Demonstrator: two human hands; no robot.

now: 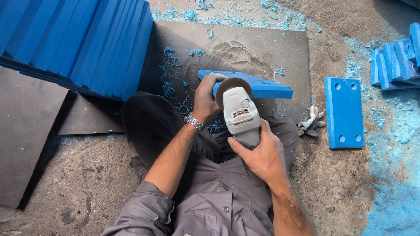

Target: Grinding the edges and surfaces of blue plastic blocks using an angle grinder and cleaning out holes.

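Head view, looking straight down. Left hand [205,98] clamped over the near end of a blue plastic plate [258,86], fingers curled across its upper edge, steel wristwatch [194,121] on the wrist. Plate stood on its long edge on a dark board [245,43] — tilted slightly, running from the left hand off to the right. Right hand [262,155] wrapped tight round the rear body of a grey angle grinder [239,114], thumb along its left side. Grinder's guard and disc pressed against the plate just beside the left hand's fingers; whether the disc spins, cannot tell.

Grey-trousered legs folded beneath the tool, seated on a rough concrete floor [87,175]. Curled blue shavings [168,70] scattered over the board to the left of the plate, more at the top edge of the picture. A big leaning stack of blue slabs [87,39] at upper left. To the right, a second blue plate with four holes [344,112] lying flat on the floor, well apart from the hands — a crumpled pale work glove [311,122] between it and the knee. More blue pieces [396,63] piled at far right, blue dust [393,175] spread thick below them.
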